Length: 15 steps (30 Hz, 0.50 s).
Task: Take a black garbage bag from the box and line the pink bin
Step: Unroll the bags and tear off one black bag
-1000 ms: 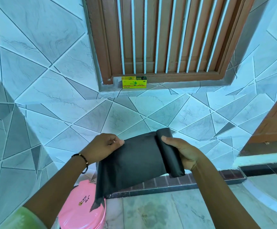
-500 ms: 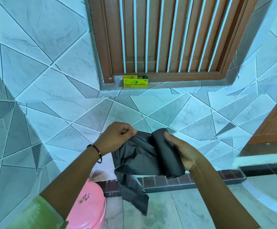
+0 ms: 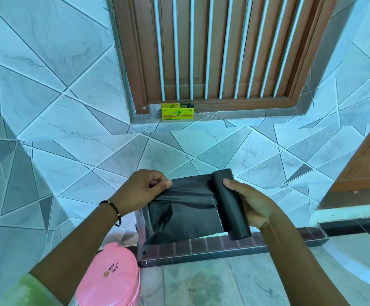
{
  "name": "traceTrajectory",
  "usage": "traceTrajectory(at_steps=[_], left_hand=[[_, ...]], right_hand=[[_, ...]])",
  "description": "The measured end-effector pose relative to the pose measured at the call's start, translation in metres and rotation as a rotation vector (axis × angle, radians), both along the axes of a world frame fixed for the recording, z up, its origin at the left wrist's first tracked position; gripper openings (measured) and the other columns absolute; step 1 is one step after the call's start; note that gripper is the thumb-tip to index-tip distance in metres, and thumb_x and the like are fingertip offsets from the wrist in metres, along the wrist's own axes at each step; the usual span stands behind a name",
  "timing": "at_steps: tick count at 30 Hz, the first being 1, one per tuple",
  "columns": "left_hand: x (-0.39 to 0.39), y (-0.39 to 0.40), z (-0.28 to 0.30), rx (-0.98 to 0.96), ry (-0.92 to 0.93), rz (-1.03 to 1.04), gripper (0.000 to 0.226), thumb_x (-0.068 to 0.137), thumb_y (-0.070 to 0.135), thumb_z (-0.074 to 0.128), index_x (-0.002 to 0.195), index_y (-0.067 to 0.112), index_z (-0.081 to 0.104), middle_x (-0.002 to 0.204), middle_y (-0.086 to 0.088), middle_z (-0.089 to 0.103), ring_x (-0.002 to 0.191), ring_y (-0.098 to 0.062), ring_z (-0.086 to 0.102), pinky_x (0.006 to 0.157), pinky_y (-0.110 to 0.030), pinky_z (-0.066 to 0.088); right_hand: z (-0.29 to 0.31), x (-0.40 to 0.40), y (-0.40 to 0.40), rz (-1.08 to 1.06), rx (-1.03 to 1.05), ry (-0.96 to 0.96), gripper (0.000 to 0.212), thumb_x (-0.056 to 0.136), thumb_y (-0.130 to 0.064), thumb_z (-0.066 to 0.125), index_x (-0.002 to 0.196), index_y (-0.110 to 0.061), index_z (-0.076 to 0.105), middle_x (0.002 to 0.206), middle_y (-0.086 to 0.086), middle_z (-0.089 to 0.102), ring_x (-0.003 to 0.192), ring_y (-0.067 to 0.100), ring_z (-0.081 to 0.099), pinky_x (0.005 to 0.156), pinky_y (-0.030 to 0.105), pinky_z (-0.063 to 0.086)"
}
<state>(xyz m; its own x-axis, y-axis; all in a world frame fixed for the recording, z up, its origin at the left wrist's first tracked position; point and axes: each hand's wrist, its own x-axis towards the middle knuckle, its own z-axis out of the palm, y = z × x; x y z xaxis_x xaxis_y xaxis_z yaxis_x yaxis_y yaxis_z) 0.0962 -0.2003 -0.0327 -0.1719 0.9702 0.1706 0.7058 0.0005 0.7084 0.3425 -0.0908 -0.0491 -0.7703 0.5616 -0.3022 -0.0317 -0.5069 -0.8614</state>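
Glossy black bag [image 3: 186,208] stretched between both hands.

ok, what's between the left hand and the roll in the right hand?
Head view: only the unrolled black bag sheet, stretched from left hand to roll in right hand.

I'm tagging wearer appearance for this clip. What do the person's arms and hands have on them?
Both hands, the left hand and the right hand, are bare, with no gloves or rings visible. The left wrist carries a thin bracelet of dark beads. A light green sleeve shows on the left upper arm at the frame's lower edge. The right forearm is uncovered as far as it shows.
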Motion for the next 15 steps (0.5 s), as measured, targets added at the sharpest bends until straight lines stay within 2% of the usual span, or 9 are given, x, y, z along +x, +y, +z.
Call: traceTrajectory(at_steps=[3, 5, 7, 9, 12, 13, 15], left_hand=[[0.005, 0.002, -0.003, -0.087, -0.117, -0.038, 0.038, 0.084, 0.052, 0.053, 0.07, 0.018, 0.064, 0.06, 0.007, 0.053, 0.056, -0.006, 0.044, 0.06, -0.023, 0.035], [0.016, 0.003, -0.002, -0.103, -0.19, -0.07, 0.046, 0.079, 0.06, 0.051, 0.07, 0.016, 0.063, 0.065, 0.002, 0.047, 0.062, -0.009, 0.041, 0.064, -0.026, 0.033], [0.029, 0.004, -0.001, -0.077, -0.278, -0.099, 0.044, 0.083, 0.055, 0.055, 0.07, 0.013, 0.063, 0.068, 0.0, 0.045, 0.066, -0.01, 0.04, 0.065, -0.025, 0.032], [0.038, 0.006, 0.0, -0.052, -0.338, -0.11, 0.041, 0.088, 0.039, 0.057, 0.079, 0.0, 0.064, 0.071, 0.0, 0.052, 0.069, -0.007, 0.045, 0.067, -0.021, 0.036], [0.042, 0.009, -0.006, -0.014, -0.319, -0.094, 0.039, 0.088, 0.035, 0.059, 0.081, -0.003, 0.064, 0.073, -0.005, 0.054, 0.071, -0.012, 0.047, 0.066, -0.027, 0.037], [0.042, 0.009, -0.007, -0.005, -0.331, -0.077, 0.034, 0.089, 0.031, 0.059, 0.08, -0.002, 0.065, 0.072, -0.005, 0.054, 0.07, -0.012, 0.047, 0.066, -0.027, 0.037], [0.041, 0.009, -0.009, 0.009, -0.372, -0.05, 0.025, 0.09, 0.023, 0.058, 0.08, 0.002, 0.067, 0.072, -0.002, 0.059, 0.067, -0.009, 0.05, 0.065, -0.025, 0.041]], right_hand=[[-0.001, -0.007, -0.007, -0.033, -0.014, -0.005, 0.038, 0.061, -0.035, 0.077, 0.09, -0.01, 0.076, 0.097, 0.013, 0.073, 0.084, 0.025, 0.07, 0.076, 0.036, 0.055], [0.0, -0.013, -0.012, -0.034, -0.005, -0.021, 0.032, 0.064, -0.034, 0.076, 0.086, -0.011, 0.078, 0.097, 0.013, 0.073, 0.085, 0.025, 0.069, 0.084, 0.038, 0.053], [0.001, -0.018, -0.017, -0.014, 0.008, -0.03, 0.034, 0.067, -0.033, 0.074, 0.091, -0.01, 0.076, 0.101, 0.015, 0.072, 0.089, 0.027, 0.068, 0.09, 0.039, 0.051], [0.002, -0.022, -0.021, 0.007, 0.017, -0.033, 0.046, 0.069, -0.033, 0.073, 0.106, -0.006, 0.071, 0.111, 0.019, 0.069, 0.096, 0.03, 0.065, 0.095, 0.042, 0.049], [0.003, -0.024, -0.023, -0.002, -0.002, -0.016, 0.062, 0.067, -0.033, 0.077, 0.118, -0.001, 0.063, 0.12, 0.024, 0.063, 0.105, 0.034, 0.061, 0.102, 0.048, 0.044], [0.002, -0.024, -0.023, -0.008, -0.007, -0.002, 0.057, 0.07, -0.032, 0.075, 0.116, -0.001, 0.065, 0.117, 0.023, 0.065, 0.102, 0.034, 0.062, 0.099, 0.046, 0.047], [0.002, -0.023, -0.023, -0.021, 0.004, 0.025, 0.038, 0.073, -0.03, 0.069, 0.1, -0.004, 0.073, 0.098, 0.018, 0.071, 0.084, 0.028, 0.068, 0.079, 0.035, 0.056]])
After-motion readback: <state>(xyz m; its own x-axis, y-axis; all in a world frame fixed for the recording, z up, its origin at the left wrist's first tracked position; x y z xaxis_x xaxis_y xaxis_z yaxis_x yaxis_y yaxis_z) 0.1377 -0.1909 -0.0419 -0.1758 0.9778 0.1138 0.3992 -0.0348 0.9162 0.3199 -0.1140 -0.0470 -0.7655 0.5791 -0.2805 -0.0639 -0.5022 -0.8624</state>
